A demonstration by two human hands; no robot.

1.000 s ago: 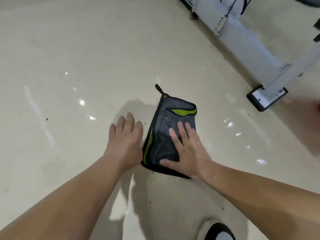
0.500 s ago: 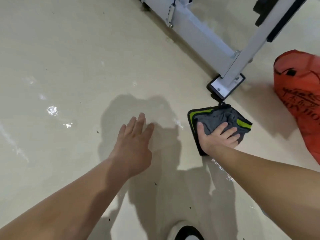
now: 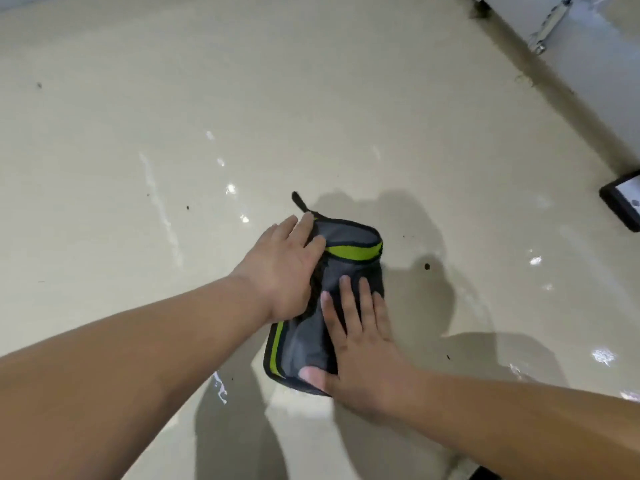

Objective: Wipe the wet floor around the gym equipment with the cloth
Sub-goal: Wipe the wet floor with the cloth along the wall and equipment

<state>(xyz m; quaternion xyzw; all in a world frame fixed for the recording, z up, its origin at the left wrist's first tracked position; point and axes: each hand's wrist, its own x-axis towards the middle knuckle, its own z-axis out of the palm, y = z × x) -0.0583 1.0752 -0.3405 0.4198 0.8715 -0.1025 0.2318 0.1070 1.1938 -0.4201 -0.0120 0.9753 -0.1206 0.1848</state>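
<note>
A grey cloth (image 3: 349, 268) with black edging and lime-green stripes lies folded on the glossy beige floor (image 3: 173, 98). My left hand (image 3: 284, 268) presses flat on its left side, fingers spread over the upper left corner. My right hand (image 3: 360, 337) lies flat on its lower right part, fingers pointing away from me, the thumb on the near edge. A black loop sticks out from the cloth's far corner. Wet streaks and shiny droplets show on the floor to the left and right of the cloth.
The white frame of the gym equipment (image 3: 588, 74) runs along the top right, with a black-rimmed foot (image 3: 623, 202) at the right edge. Small dark specks dot the floor. A dark shoe tip (image 3: 485, 474) peeks in at the bottom edge.
The cloth has slid back from the equipment's foot toward the left under my right hand. My left hand has come off the bare floor onto the cloth. The red bag has left the view.
</note>
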